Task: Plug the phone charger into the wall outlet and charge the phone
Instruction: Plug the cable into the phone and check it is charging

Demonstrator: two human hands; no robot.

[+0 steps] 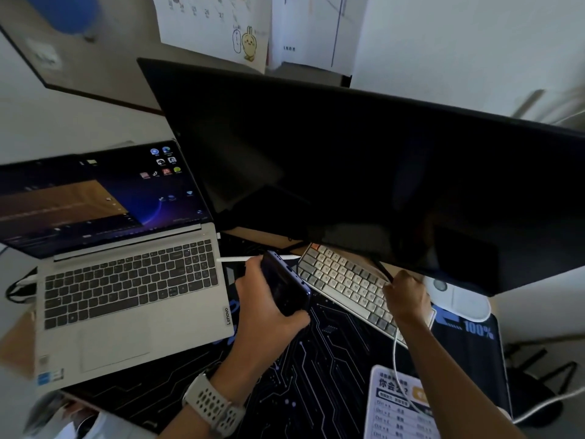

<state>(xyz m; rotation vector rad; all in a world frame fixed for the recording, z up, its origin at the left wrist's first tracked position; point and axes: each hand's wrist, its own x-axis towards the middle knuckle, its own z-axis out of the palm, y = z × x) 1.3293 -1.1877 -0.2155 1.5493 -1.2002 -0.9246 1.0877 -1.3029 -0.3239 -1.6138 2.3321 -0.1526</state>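
My left hand (pixel 266 315) grips a dark phone (pixel 285 285) above the desk mat, its bottom edge with the port turned up and to the right. My right hand (pixel 406 296) is curled over the small keyboard, holding the white charger cable (pixel 395 353). The cable runs from under that hand down across the mat and off to the right. Its plug end is hidden inside my fingers. A gap of about a hand's width separates the phone from my right hand. No wall outlet is in view.
An open silver laptop (pixel 126 280) sits to the left. A large dark monitor (pixel 364 172) hangs over the white keyboard (pixel 342 280). A white mouse (pixel 459 299) and a printed card (pixel 399 403) lie on the black circuit-pattern mat (pixel 316 375).
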